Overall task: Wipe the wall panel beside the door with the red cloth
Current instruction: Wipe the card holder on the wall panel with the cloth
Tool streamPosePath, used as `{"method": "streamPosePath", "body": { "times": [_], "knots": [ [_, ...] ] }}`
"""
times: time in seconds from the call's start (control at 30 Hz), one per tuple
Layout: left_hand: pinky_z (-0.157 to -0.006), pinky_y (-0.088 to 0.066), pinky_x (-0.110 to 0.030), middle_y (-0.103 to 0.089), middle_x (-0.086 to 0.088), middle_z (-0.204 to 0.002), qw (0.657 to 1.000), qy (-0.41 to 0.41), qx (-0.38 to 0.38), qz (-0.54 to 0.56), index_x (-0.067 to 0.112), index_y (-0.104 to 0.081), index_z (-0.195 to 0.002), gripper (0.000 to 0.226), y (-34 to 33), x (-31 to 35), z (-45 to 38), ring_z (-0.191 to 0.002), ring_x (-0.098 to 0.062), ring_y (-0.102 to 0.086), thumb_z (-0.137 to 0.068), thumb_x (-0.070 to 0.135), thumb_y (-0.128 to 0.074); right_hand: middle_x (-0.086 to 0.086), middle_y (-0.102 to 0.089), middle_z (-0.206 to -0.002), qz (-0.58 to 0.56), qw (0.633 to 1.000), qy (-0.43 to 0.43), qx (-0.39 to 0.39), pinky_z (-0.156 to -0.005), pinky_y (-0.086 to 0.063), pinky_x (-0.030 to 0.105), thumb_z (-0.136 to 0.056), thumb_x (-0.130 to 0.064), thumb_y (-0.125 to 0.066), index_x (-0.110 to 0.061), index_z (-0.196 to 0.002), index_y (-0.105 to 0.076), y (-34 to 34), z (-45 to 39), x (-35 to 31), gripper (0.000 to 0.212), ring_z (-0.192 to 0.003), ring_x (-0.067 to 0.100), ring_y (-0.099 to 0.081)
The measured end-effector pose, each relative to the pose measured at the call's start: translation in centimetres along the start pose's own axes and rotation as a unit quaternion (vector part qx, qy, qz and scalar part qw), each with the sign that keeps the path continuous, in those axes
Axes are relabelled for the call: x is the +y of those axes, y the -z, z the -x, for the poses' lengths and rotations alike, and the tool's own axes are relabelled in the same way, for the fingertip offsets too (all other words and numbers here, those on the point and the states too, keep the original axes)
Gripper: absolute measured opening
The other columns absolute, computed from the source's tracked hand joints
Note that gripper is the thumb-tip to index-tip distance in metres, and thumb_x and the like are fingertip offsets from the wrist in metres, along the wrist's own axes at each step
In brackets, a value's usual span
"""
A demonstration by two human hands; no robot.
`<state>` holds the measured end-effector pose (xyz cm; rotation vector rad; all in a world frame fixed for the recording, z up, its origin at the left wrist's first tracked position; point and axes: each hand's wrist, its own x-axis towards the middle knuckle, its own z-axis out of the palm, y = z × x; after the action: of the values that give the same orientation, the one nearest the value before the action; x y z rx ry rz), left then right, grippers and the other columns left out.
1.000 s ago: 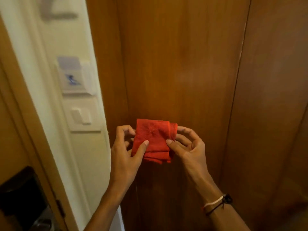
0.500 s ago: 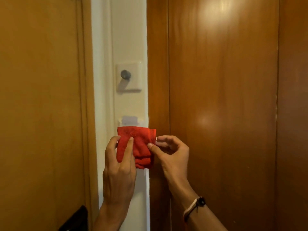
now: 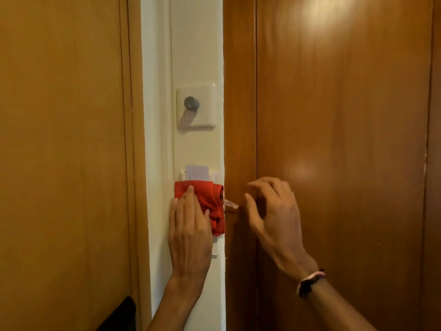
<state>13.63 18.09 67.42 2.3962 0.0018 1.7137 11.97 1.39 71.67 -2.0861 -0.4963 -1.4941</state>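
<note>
Nearest the camera, both forearms enter from the lower edge; the right wrist carries a wristband [image 3: 310,281] of dark and pale cord. The left hand [image 3: 189,235] lies flat, palm forward, fingers extended upward and held together, pressing the red cloth [image 3: 210,201] against the wall panel [image 3: 195,144]. The cloth is folded into a compact pad; its upper portion and right edge show beyond the fingers, and the right edge sits at the junction between the panel and the wooden surface [image 3: 334,139] to the right. The right hand [image 3: 274,211] is open, fingers spread and slightly curled, holding nothing; it is positioned in front of the wooden surface, just beside the cloth but apart from it. The white panel is a narrow vertical strip between the wooden door [image 3: 62,151] on the left and the darker wood on the right. Directly above the cloth, a white card [image 3: 197,172] stands in a wall-mounted holder, the cloth covering the lower part of that fitting. Higher on the panel is a white switch plate [image 3: 205,115] with a grey rotary knob [image 3: 191,103]. A dark object at the lower left edge of the door cannot be identified.
</note>
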Motion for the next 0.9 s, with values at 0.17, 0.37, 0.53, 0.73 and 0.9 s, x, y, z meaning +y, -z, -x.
{"method": "streamPosePath", "body": {
  "times": [0.17, 0.37, 0.53, 0.73, 0.9],
  "knots": [
    [-0.102, -0.049, -0.062, -0.049, -0.028, -0.146, 0.998, -0.052, -0.007, 0.022, 0.003, -0.036, -0.147, 0.058, -0.7, -0.9, 1.8, -0.135, -0.046, -0.048, -0.100, 0.038, -0.034, 0.020, -0.052, -0.154, 0.188, 0.979, 0.077, 0.032, -0.119, -0.040, 0.049, -0.098, -0.036, -0.065, -0.007, -0.143, -0.056, -0.8, -1.3, 4.0, 0.054, -0.143, 0.036, -0.049],
    [-0.114, -0.038, -0.058, -0.033, -0.025, -0.157, 0.998, -0.060, -0.013, -0.027, 0.000, -0.026, -0.152, 0.070, -1.2, -1.0, 1.2, -0.146, -0.042, -0.030, -0.100, 0.045, -0.035, 0.017, -0.019, -0.173, 0.298, 0.943, 0.147, 0.023, -0.134, -0.009, 0.045, -0.106, -0.054, -0.037, -0.014, -0.164, -0.026, -2.9, 0.1, 7.4, 0.071, -0.163, 0.031, -0.013],
    [-0.120, -0.031, -0.055, -0.024, -0.021, -0.161, 0.999, -0.036, -0.015, -0.008, 0.002, -0.019, -0.154, 0.071, -2.0, -0.9, 1.8, -0.150, -0.038, -0.023, -0.103, 0.052, -0.025, 0.016, -0.015, -0.174, 0.306, 0.939, 0.149, 0.043, -0.134, -0.006, 0.043, -0.106, -0.055, -0.036, -0.016, -0.165, -0.021, -3.4, -0.1, 7.9, 0.072, -0.163, 0.031, -0.013],
    [-0.123, -0.024, -0.050, -0.024, -0.019, -0.162, 0.998, -0.054, 0.004, -0.009, 0.005, -0.015, -0.155, 0.072, -2.5, -1.2, 1.2, -0.151, -0.035, -0.022, -0.103, 0.054, -0.025, 0.017, -0.018, -0.173, 0.304, 0.938, 0.158, 0.057, -0.133, -0.011, 0.045, -0.106, -0.054, -0.037, -0.015, -0.164, -0.025, -3.6, -0.1, 7.8, 0.071, -0.162, 0.032, -0.016],
    [-0.124, -0.024, -0.050, -0.017, -0.015, -0.163, 0.996, -0.081, -0.026, 0.014, 0.006, -0.016, -0.155, 0.077, -2.7, -1.4, 3.0, -0.153, -0.031, -0.016, -0.100, 0.059, -0.027, 0.018, -0.020, -0.173, 0.303, 0.937, 0.160, 0.073, -0.133, -0.011, 0.045, -0.107, -0.054, -0.038, -0.015, -0.164, -0.026, -3.5, 0.0, 7.8, 0.070, -0.162, 0.032, -0.017]
  ]
}}
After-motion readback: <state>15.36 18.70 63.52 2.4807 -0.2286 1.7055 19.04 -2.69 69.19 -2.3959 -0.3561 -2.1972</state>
